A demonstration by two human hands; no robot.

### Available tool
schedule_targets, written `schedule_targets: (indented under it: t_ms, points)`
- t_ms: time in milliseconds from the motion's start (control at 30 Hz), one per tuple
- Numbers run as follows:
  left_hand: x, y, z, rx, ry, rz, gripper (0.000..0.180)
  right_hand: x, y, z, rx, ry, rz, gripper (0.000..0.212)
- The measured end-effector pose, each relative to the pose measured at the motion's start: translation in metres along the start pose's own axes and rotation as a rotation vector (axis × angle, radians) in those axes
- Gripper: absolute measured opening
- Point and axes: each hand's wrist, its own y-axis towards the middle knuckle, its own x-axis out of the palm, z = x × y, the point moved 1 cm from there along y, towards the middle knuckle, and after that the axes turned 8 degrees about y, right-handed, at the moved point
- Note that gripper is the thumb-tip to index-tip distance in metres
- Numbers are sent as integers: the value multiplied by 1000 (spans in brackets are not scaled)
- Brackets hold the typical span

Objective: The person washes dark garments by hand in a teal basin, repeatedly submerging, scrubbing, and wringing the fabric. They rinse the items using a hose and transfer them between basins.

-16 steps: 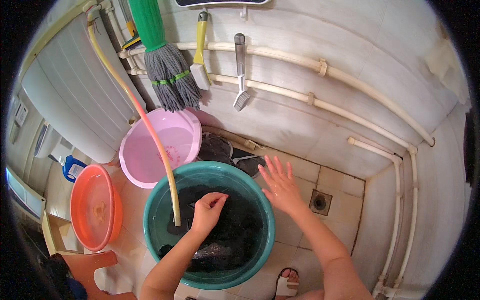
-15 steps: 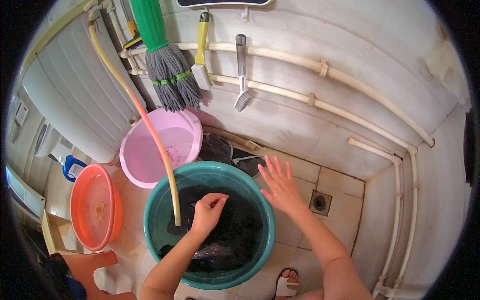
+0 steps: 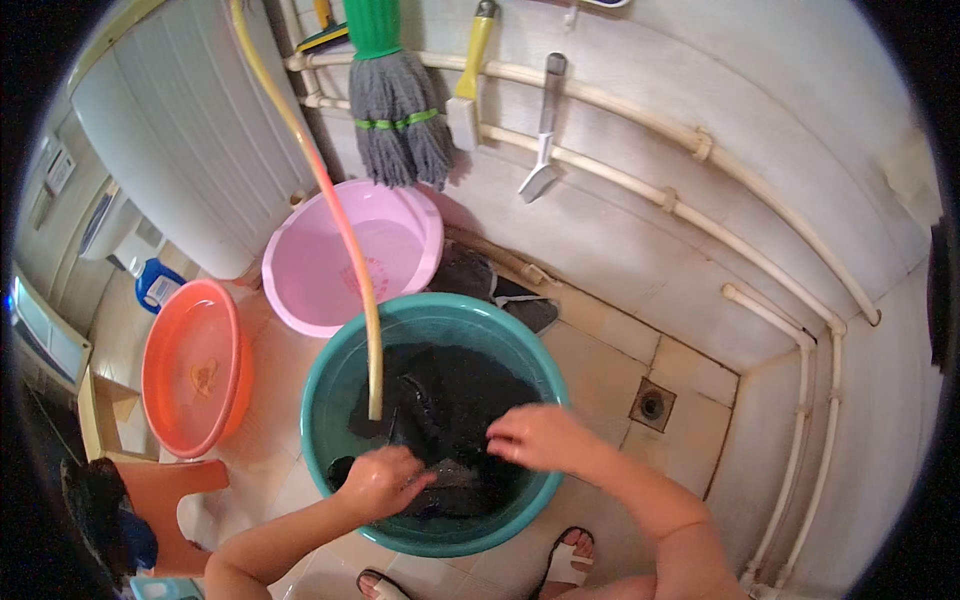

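Observation:
A round teal basin on the floor in front of me holds water and a heap of soaked black cloth. My left hand is over the basin's near left part, its fingers bent toward a shiny, greyish patch on the cloth; motion smears them, so a grip cannot be made out. At the right side of the basin is my right hand, palm down, fingers loosely bent and apart, nothing visible in them. A yellowish hose with a reddish stretch hangs down, its end above the cloth.
Behind the basin stand a pink basin with water and a dark, grey-edged bundle. An orange basin and an orange stool are at left. A mop and brushes hang at the wall pipes. A floor drain lies right.
My right hand has come down from beyond the basin's right rim to over the cloth, its spread fingers now bent. My left hand has moved nearer me. The view has shifted.

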Motion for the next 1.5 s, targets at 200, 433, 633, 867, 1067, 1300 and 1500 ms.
schedule_targets:
  t_ms: [200,433,633,867,1067,1300,1500]
  points:
    - [33,-50,-3,-174,217,-268,46,95,-1,-4,24,-283,-280,38]
    - [55,-68,-43,-269,-98,43,13,81,18,23,131,-61,-71,16]
    - [47,-75,-27,-312,-138,-85,24,6,30,-66,34,215,259,11]
    - [40,-65,-29,-179,-218,31,30,-64,36,-131,-189,184,645,12]
    - [-52,-80,-33,-411,-817,409,14,-112,38,-124,87,206,837,13]
    - [-85,-75,-33,-189,-582,513,18,-113,48,-89,234,158,656,13]
    - [-26,-78,-15,259,-32,149,18,-56,26,-40,136,-392,19,23]
